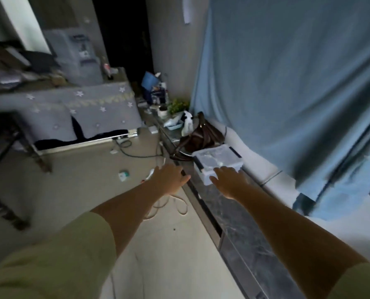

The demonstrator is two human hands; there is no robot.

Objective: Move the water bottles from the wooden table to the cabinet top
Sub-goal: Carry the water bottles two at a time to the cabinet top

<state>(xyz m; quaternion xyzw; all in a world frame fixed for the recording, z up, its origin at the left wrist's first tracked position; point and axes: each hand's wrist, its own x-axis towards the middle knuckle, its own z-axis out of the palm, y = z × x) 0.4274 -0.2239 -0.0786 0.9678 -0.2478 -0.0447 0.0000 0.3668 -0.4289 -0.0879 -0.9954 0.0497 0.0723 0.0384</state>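
Observation:
Both my arms reach forward over the low cabinet top (240, 225), a dark marbled surface running along the right under a blue curtain. My left hand (169, 178) hovers at the cabinet's front edge with relaxed fingers and holds nothing. My right hand (229, 180) has its fingers spread and touches the near side of a clear plastic lidded box (218, 158) standing on the cabinet. A table (82, 108) draped in grey star-patterned cloth stands at the left. I cannot make out any water bottle in this blurred view.
Behind the box on the cabinet lie a brown handbag (201, 134), a white spray bottle (187, 123), a small tray and a potted plant (177, 105). Cables (171, 203) and small litter lie on the floor. A water dispenser (80, 57) stands on the table.

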